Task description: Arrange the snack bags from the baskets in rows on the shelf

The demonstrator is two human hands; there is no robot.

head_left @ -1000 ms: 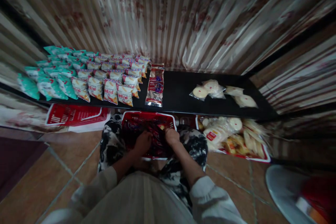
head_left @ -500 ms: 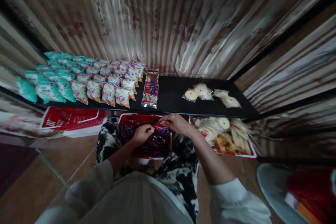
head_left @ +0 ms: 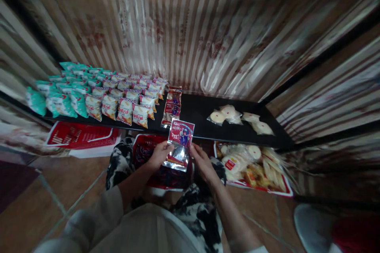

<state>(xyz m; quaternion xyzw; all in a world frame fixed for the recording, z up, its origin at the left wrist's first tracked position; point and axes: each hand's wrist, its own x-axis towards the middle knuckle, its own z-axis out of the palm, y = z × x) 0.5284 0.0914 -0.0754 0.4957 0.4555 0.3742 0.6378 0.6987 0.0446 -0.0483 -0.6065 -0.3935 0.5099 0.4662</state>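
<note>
A red and silver snack packet [head_left: 181,142] is held upright between my two hands, above the red basket and in front of the shelf edge. My left hand [head_left: 160,154] pinches its left side, thumb on the front. On its right edge, my right hand [head_left: 202,161] grips with thumb and fingers. Below them the red basket [head_left: 154,184] holds dark packets, partly hidden by my hands. Similar red packets [head_left: 172,106] lie in a column on the black shelf [head_left: 194,112], just behind the held one.
Left on the shelf stand rows of white snack bags [head_left: 124,110] and teal bags [head_left: 61,103]. Round pale packaged snacks [head_left: 227,114] lie to the right. A red basket of mixed food [head_left: 289,189] sits lower right, another red basket [head_left: 80,134] lower left.
The packet has been raised out of the basket area and turned upright, its printed front now showing. Both hands hold its sides, and the view has shifted slightly.
</note>
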